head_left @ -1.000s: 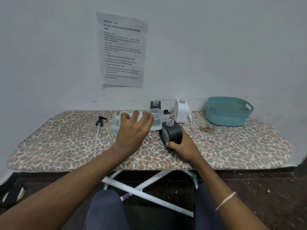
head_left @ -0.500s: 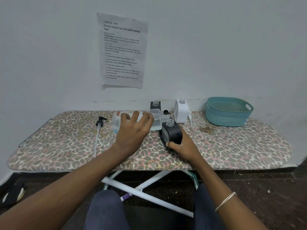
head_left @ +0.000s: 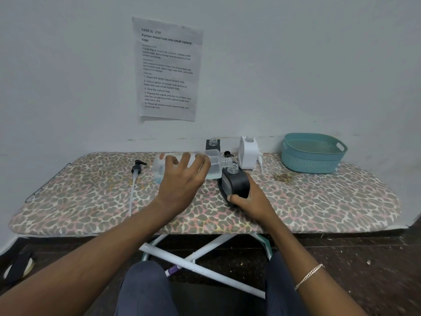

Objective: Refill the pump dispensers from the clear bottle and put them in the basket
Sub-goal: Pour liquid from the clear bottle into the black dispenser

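My left hand [head_left: 182,176] grips the clear bottle [head_left: 215,166], which lies tipped on its side with its open neck over the mouth of a black dispenser [head_left: 234,182]. My right hand [head_left: 252,200] holds that black dispenser by its lower end, tilted toward the bottle. A second black dispenser [head_left: 213,144] and a white dispenser [head_left: 248,152] stand uncapped at the back by the wall. The teal basket [head_left: 312,153] sits at the back right and looks empty.
All of this rests on a leopard-print ironing board [head_left: 319,201]. A black pump head with a long tube [head_left: 134,179] lies at the left. Another black pump head [head_left: 227,153] and a white pump [head_left: 260,160] lie near the white dispenser. A paper sheet [head_left: 167,69] hangs on the wall.
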Demonstrator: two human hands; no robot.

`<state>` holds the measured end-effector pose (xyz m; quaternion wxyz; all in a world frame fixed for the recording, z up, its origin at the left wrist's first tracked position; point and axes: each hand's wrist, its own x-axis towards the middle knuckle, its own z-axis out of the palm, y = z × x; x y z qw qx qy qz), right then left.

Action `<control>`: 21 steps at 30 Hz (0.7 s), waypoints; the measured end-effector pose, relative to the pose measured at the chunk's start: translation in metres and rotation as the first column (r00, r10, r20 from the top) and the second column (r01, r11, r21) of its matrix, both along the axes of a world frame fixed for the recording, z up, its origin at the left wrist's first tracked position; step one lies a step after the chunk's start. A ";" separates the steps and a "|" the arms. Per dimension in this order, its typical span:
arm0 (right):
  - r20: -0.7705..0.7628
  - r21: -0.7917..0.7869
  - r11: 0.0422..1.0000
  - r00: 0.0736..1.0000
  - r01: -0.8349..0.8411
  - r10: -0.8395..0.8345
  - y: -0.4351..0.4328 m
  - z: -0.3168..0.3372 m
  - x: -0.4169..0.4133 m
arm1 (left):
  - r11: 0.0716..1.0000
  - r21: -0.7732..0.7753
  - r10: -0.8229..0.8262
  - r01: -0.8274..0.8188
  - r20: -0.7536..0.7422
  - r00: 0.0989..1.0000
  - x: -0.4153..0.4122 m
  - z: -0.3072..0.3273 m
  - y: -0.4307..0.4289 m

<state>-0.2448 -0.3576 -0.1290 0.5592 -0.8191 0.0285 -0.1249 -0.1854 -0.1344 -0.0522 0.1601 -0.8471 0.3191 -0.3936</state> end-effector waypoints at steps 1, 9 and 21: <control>0.000 0.004 1.000 1.000 0.000 0.000 0.000 0.000 0.000 | 1.000 -0.001 0.001 -0.001 -0.003 1.000 0.000 0.000 0.000; -0.008 0.015 1.000 1.000 0.007 -0.007 0.000 -0.002 0.000 | 1.000 0.002 -0.005 0.005 0.002 1.000 0.000 0.000 0.000; -0.013 -0.002 1.000 1.000 0.021 -0.021 0.001 -0.001 0.000 | 1.000 0.015 0.013 -0.013 -0.005 1.000 0.000 0.002 0.000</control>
